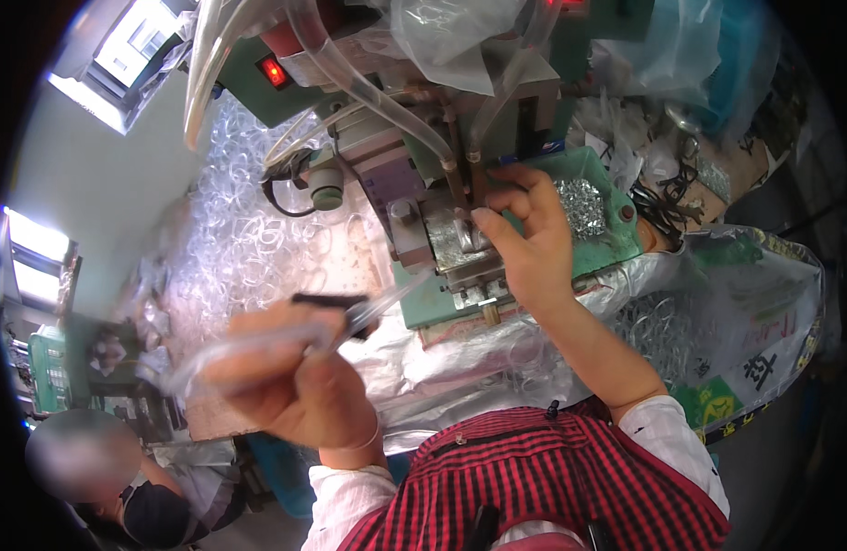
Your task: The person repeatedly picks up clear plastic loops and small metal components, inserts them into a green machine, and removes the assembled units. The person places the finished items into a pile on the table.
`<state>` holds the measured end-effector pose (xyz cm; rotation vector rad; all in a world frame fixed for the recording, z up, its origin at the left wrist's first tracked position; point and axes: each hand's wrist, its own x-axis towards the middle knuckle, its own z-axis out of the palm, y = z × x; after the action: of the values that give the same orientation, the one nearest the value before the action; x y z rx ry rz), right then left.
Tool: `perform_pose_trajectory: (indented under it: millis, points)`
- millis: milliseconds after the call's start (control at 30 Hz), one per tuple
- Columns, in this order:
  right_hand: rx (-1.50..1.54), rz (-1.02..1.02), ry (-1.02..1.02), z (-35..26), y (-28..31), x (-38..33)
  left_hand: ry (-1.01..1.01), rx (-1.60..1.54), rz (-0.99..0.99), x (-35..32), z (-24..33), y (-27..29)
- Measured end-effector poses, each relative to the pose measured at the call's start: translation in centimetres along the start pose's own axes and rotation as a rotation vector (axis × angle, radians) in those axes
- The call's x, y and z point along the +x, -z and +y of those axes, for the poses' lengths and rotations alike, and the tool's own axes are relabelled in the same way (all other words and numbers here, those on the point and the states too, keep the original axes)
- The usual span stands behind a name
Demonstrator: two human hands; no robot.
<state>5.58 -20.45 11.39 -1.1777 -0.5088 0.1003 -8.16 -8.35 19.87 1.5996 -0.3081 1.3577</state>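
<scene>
The person's left hand [299, 390], blurred, is closed on a clear strip [398, 296], whose tip sticks out toward the machine [408, 220]; a dark piece [352, 317] shows by the fingers, too smeared to identify. The right hand [539, 241] has thumb and forefinger bent together at the machine's metal block; whether anything is pinched there cannot be told. Good handling here would probably mean steadying the left wrist, keeping the strip straight and unkinked, and placing the right fingertips lightly, clear of any part that might close. The strip looks smooth, glossy and bendy; the block is hard, squared and worn bright. Just beyond the right hand, a green tray [600, 255] bears small shiny metal bits [581, 209]. Thick see-through hoses [378, 106] curve down to the machine, and left of it glossy clear loops [258, 197] lie heaped, loosely tangled.
</scene>
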Motion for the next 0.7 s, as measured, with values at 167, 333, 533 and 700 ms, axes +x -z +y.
perform_pose_trajectory:
  millis: [167,333,533,700]
  points:
    - [0.043,-0.037,-0.008,-0.5,0.0,0.1,0.166,0.150,0.090,0.9,-4.3,-0.5]
    - [0.137,-0.041,-0.059,-1.0,0.3,0.1,0.128,-0.008,0.052,1.3,-5.0,-0.1]
    - [-0.008,-0.108,-0.131,-5.6,-0.3,-2.3,-0.097,0.251,-0.125,-0.9,-4.1,0.5]
    - [-0.555,-0.101,0.049,-4.0,4.1,0.2,-0.400,0.388,-0.533,-4.3,-4.4,-2.1]
